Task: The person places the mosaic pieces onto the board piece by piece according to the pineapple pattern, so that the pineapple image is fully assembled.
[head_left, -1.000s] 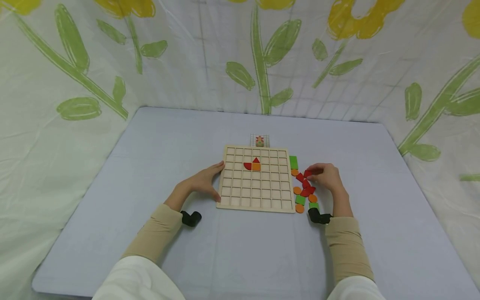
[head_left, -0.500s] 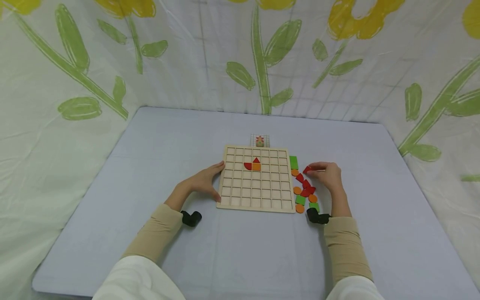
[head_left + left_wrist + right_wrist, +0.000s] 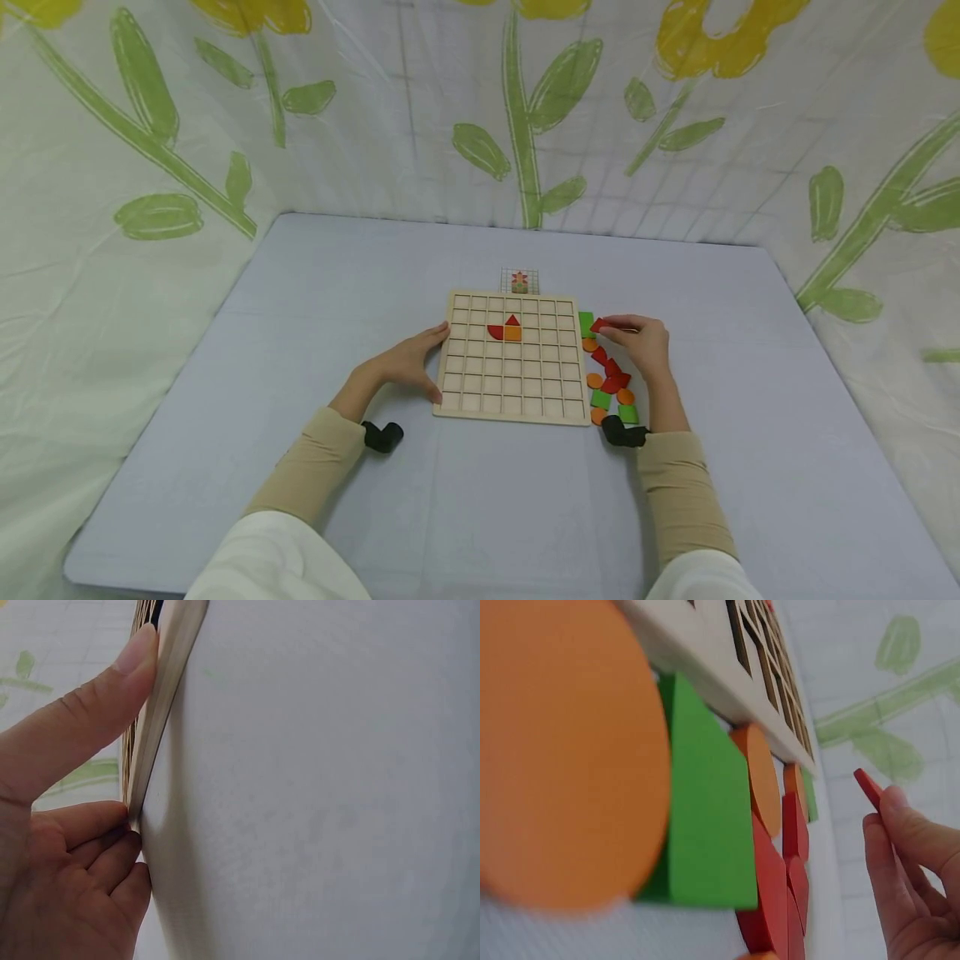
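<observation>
A square wooden grid board (image 3: 480,379) lies on the table. On it sit a red quarter-round piece (image 3: 495,332), an orange square (image 3: 512,333) and a small red triangle (image 3: 512,320). My left hand (image 3: 408,360) rests along the board's left edge, its thumb (image 3: 90,712) and fingers spread apart and touching the rim. Between thumb and fingertips, my right hand (image 3: 643,340) pinches a thin red wooden block (image 3: 868,789), raised off the table to the right of the board; its full outline is partly hidden by the fingers.
Right of the board lie loose blocks: several red ones (image 3: 617,382), orange rounds (image 3: 626,397) and green ones (image 3: 601,400). A pattern card (image 3: 519,282) lies behind the board's far edge. Flower-printed cloth (image 3: 420,108) hangs around the table.
My right hand has lifted the red block from the loose pieces and moved it away and left, close to the far green block. The left hand and board stay put.
</observation>
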`<state>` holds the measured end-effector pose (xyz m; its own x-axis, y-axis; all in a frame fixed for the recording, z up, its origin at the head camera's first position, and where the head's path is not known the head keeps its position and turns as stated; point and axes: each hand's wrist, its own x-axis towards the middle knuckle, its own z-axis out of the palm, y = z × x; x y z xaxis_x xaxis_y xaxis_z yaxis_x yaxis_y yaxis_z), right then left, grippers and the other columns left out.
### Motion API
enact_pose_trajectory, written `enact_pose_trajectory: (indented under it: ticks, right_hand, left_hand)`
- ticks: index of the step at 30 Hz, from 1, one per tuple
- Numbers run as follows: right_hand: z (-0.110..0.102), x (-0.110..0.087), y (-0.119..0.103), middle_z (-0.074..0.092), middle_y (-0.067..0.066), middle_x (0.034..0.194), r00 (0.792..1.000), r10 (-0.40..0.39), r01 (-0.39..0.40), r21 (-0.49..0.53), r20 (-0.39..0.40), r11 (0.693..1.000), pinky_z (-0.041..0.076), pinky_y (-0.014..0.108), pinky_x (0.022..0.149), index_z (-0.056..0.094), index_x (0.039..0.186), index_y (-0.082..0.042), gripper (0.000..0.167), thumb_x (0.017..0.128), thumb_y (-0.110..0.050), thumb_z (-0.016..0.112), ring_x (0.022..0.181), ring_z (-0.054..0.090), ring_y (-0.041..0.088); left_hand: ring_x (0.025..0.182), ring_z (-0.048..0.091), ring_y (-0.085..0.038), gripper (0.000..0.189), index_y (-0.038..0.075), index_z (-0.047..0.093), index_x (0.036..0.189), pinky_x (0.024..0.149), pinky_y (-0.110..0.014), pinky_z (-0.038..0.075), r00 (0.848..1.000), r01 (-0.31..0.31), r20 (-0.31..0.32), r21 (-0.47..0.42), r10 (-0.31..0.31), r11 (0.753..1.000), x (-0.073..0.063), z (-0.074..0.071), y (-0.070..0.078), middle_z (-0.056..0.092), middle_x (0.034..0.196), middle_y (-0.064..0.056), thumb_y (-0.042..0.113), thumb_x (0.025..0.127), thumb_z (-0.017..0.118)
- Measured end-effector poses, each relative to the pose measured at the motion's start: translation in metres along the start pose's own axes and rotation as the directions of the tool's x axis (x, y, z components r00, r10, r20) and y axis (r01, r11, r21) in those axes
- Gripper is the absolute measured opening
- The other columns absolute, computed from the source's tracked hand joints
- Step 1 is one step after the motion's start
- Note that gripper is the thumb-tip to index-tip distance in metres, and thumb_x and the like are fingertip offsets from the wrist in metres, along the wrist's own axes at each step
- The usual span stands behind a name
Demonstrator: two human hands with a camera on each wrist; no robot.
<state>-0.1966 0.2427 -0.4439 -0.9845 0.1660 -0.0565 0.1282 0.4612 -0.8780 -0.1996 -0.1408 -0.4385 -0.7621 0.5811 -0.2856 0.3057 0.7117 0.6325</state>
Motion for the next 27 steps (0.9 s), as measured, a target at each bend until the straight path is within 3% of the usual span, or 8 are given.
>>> enact_pose_trajectory:
  ticks: [5,8,13,19,27]
  right_hand:
    - [0.009,0.001,-0.003,0.069,0.020,0.107,0.998,-0.035,0.034,0.014,0.053,0.999,0.051,0.018,0.073,0.068,0.114,0.006,0.034,0.089,-0.017,0.072,0.084,0.063,0.012]
    - [0.015,0.001,-0.005,0.070,0.018,0.102,0.995,-0.037,0.036,0.015,0.097,0.999,0.052,0.020,0.071,0.069,0.110,0.006,0.033,0.087,-0.018,0.074,0.081,0.065,0.013]
    - [0.028,0.000,-0.013,0.069,0.020,0.108,0.983,-0.044,0.045,-0.003,0.180,0.999,0.051,0.030,0.083,0.070,0.111,0.004,0.034,0.087,-0.020,0.074,0.099,0.061,0.027]
    - [0.047,0.000,-0.025,0.065,0.023,0.119,0.977,-0.002,0.004,-0.006,0.214,1.000,0.043,0.045,0.101,0.071,0.114,0.003,0.034,0.088,-0.019,0.073,0.119,0.052,0.034]
    - [0.065,0.001,-0.035,0.067,0.021,0.116,0.981,-0.006,0.008,-0.010,0.195,1.000,0.046,0.043,0.098,0.071,0.112,0.003,0.029,0.088,-0.014,0.072,0.116,0.055,0.034]
  left_hand:
    - [0.147,0.010,-0.035,0.116,-0.006,0.017,0.152,0.118,-0.046,0.017,1.000,0.004,-0.001,0.004,-0.004,1.000,0.000,0.000,0.000,0.009,0.161,-0.018,0.022,0.067,0.090]
    - [0.147,0.010,-0.035,0.116,-0.006,0.017,0.152,0.118,-0.047,0.016,1.000,0.003,-0.002,0.004,-0.003,1.000,-0.001,0.001,-0.001,0.010,0.161,-0.018,0.022,0.067,0.090]
    - [0.147,0.010,-0.035,0.116,-0.007,0.017,0.152,0.118,-0.047,0.016,1.000,-0.004,-0.005,0.000,0.004,1.000,0.000,0.001,-0.003,0.010,0.161,-0.019,0.022,0.066,0.090]
    - [0.147,0.010,-0.035,0.116,-0.007,0.017,0.152,0.118,-0.047,0.016,1.000,-0.004,-0.006,-0.008,0.004,1.000,0.001,0.000,-0.004,0.009,0.161,-0.018,0.021,0.066,0.090]
    - [0.147,0.010,-0.035,0.116,-0.006,0.017,0.152,0.118,-0.047,0.016,1.000,0.002,-0.003,-0.010,-0.002,1.000,0.001,0.000,-0.004,0.009,0.161,-0.018,0.022,0.066,0.090]
